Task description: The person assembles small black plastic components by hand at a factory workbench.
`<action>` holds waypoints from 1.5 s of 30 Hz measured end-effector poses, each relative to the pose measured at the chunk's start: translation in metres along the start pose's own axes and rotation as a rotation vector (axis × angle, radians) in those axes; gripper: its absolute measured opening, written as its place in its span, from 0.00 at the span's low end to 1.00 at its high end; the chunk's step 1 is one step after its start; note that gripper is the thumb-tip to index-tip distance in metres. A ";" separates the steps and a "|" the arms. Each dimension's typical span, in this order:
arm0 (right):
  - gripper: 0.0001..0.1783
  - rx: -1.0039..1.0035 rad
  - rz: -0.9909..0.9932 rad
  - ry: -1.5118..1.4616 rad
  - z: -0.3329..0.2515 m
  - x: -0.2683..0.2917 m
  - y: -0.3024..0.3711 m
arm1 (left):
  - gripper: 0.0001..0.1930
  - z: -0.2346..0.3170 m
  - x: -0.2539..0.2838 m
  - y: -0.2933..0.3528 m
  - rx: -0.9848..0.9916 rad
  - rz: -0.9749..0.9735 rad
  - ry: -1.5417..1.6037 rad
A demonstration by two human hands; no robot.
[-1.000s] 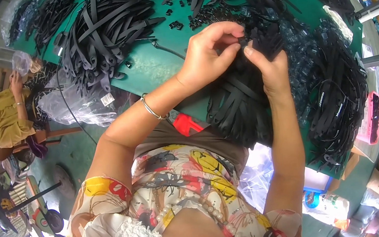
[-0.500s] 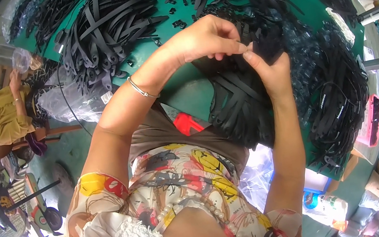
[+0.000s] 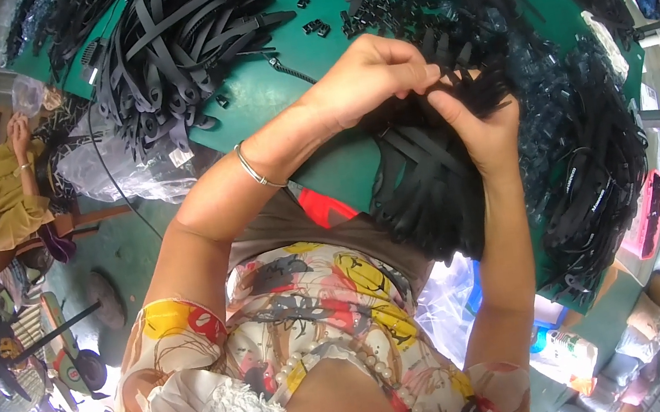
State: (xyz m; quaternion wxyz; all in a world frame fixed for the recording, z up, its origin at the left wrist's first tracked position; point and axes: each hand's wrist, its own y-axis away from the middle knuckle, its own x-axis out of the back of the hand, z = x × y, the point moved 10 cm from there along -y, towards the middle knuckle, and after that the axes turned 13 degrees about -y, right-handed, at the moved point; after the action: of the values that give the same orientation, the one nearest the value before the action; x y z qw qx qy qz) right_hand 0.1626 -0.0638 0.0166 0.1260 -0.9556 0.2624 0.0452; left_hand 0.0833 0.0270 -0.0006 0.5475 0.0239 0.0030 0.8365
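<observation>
My left hand (image 3: 370, 79) is closed in a pinch beside the tip of my right thumb. What lies between its fingertips is too small to make out. My right hand (image 3: 486, 129) is closed around a bunch of black straps (image 3: 486, 88), whose narrow ends fan out above the thumb. Its fingers are mostly hidden behind the bunch. Below and between my hands, a pile of flat black straps (image 3: 425, 178) hangs over the near edge of the green table (image 3: 338, 172). Small black clips (image 3: 386, 14) lie loosely heaped just beyond my hands.
Large heaps of black straps (image 3: 179, 40) cover the far left, with another heap (image 3: 590, 182) at the right. Clear plastic pieces (image 3: 536, 87) are piled beside my right hand. A pink tray (image 3: 652, 213) stands at the right edge. Another person (image 3: 5, 197) sits at the left.
Both hands have shifted slightly right. The ends of the bunch in my right hand now show spread apart, and my left fingertips are above the right thumb. The view has moved a little.
</observation>
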 end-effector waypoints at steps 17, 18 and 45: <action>0.10 -0.101 0.054 0.017 0.006 0.001 0.001 | 0.10 -0.016 0.012 0.007 0.042 0.101 0.096; 0.10 -0.099 0.059 0.046 0.004 0.001 0.001 | 0.09 -0.018 0.013 0.008 0.046 0.117 0.131; 0.17 -0.141 0.110 -0.272 0.012 0.020 -0.001 | 0.09 -0.013 0.021 0.003 0.013 0.090 -0.304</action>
State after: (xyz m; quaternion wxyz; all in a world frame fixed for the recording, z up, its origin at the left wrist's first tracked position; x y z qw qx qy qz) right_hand 0.1797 -0.0699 0.0021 0.0904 -0.9313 0.2912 0.1991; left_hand 0.0718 0.0456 -0.0122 0.5035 0.1541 -0.0756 0.8467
